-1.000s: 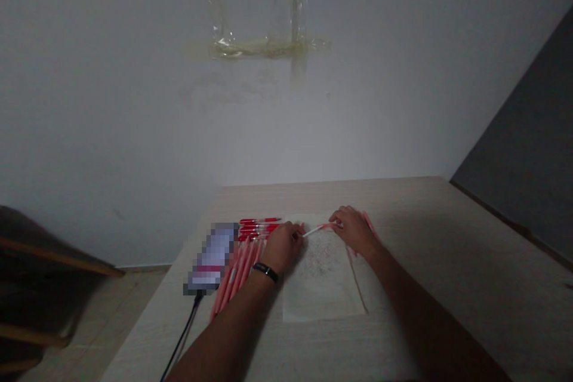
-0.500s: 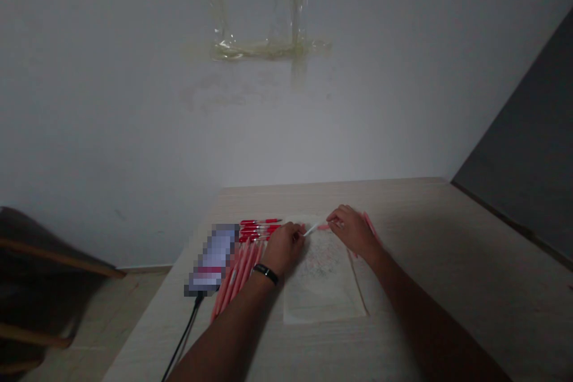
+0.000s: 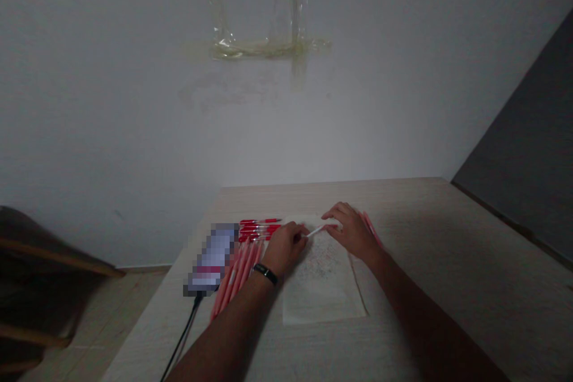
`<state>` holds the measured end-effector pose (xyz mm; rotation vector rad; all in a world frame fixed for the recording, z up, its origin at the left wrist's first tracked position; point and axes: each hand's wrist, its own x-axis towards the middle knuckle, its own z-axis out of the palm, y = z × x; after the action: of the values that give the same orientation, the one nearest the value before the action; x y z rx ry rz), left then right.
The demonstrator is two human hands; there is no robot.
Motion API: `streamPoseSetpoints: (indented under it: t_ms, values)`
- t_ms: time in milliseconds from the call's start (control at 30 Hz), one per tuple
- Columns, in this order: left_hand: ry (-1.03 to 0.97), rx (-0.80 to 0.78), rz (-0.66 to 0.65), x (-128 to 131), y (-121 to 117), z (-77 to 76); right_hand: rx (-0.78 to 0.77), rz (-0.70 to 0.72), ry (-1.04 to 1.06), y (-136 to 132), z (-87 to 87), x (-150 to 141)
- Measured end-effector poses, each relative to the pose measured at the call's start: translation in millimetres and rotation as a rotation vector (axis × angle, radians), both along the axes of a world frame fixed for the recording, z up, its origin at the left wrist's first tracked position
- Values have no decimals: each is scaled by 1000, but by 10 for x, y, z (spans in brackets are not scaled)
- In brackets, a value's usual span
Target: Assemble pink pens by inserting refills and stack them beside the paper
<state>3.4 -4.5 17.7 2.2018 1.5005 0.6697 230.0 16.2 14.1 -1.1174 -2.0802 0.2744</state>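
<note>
My left hand [image 3: 289, 246], with a black band on its wrist, is closed in a pinch on one end of a thin white rod [image 3: 316, 231], perhaps a pen refill. The rod slants up to the right above a sheet of paper [image 3: 324, 301] bearing faint red and dark marks. At its far end is my right hand [image 3: 351, 230], open, with thumb and fingertips apart around the tip. Whether the thumb touches the rod is unclear. Several pink pens [image 3: 239, 277] lie left of my left hand, and several red pens [image 3: 259, 230] lie behind them.
A phone [image 3: 212, 259] with a pixelated screen and a black cable [image 3: 188, 322] lies at the table's left side. More pink sticks [image 3: 369, 227] show beside my right hand. A wall [image 3: 335, 131] rises behind the table [image 3: 425, 239]; a chair [image 3: 36, 286] stands at left.
The fingers of my right hand have spread apart and shifted slightly left and up near the rod's end. My left hand keeps its pinch with barely any movement.
</note>
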Motion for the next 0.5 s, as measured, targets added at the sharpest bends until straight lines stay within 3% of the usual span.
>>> streamPoseSetpoints:
  t_ms: [233, 333, 500]
  values:
    - [-6, 38, -99, 13, -2, -7, -90, 146, -184, -39, -14, -39]
    - [-35, 49, -91, 2, 3, -26, -103, 121, -213, -17, -28, -2]
    - [-54, 103, 30, -48, 25, -62, -139, 16, -258, 68, -78, 127]
